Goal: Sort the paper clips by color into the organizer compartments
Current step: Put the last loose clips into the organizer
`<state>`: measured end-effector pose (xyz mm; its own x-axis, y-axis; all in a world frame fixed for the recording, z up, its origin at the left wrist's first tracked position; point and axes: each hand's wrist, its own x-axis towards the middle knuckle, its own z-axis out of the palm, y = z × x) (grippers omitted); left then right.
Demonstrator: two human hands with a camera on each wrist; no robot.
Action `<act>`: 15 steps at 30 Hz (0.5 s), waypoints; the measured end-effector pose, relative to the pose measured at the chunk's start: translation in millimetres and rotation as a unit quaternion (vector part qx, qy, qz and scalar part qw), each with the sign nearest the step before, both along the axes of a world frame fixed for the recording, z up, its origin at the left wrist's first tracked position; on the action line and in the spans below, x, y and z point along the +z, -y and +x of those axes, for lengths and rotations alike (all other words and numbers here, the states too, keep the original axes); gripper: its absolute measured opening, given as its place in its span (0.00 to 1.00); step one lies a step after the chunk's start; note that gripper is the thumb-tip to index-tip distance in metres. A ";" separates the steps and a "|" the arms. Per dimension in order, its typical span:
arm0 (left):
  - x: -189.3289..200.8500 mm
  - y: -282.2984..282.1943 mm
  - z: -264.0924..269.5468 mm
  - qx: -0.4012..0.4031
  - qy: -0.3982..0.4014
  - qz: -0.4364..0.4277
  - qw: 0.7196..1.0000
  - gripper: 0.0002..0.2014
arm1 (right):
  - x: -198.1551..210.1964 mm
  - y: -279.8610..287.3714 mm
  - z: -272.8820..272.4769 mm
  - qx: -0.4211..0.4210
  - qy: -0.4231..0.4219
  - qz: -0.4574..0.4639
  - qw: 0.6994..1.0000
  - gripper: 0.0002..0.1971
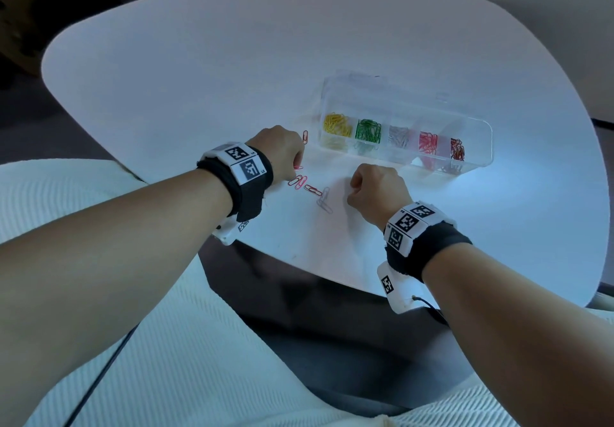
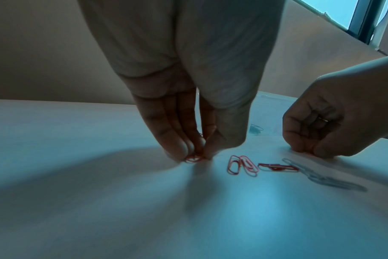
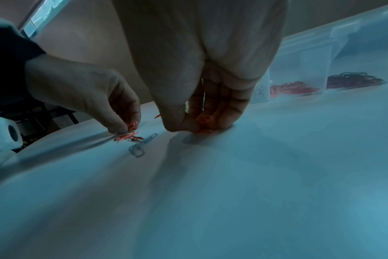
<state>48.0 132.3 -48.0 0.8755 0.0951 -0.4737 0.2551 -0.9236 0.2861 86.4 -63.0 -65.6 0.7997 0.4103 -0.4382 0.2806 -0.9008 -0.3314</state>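
Observation:
A clear organizer (image 1: 471,134) lies on the white table (image 1: 206,71) with yellow, green, white, pink and dark red clips in separate compartments. My left hand (image 1: 282,151) pinches a pink clip (image 2: 194,158) against the tabletop with thumb and fingertips. My right hand (image 1: 375,191) holds curled fingers on pink clips (image 3: 204,122) at the table surface. Between the hands lie two pink clips (image 1: 298,181), a dark red clip (image 1: 313,190) and two white clips (image 1: 324,200). One more reddish clip (image 1: 305,136) lies beside the organizer's left end.
The organizer's open lid (image 1: 382,94) lies flat behind the compartments. The table's near edge (image 1: 299,267) runs just under both wrists. Cream knit fabric (image 1: 166,343) covers my lap below it. Bare tabletop stretches left and behind the organizer.

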 end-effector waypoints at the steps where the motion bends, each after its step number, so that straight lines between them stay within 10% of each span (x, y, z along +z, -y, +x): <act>1: 0.2 0.7 0.1 0.003 -0.001 0.004 1.000 0.07 | -0.3 0.6 -0.4 0.006 0.004 -0.002 1.000 0.10; 15: 5.0 3.6 0.8 0.059 -0.007 0.010 0.998 0.07 | -1.8 22.1 -7.2 -0.003 0.022 0.112 0.993 0.09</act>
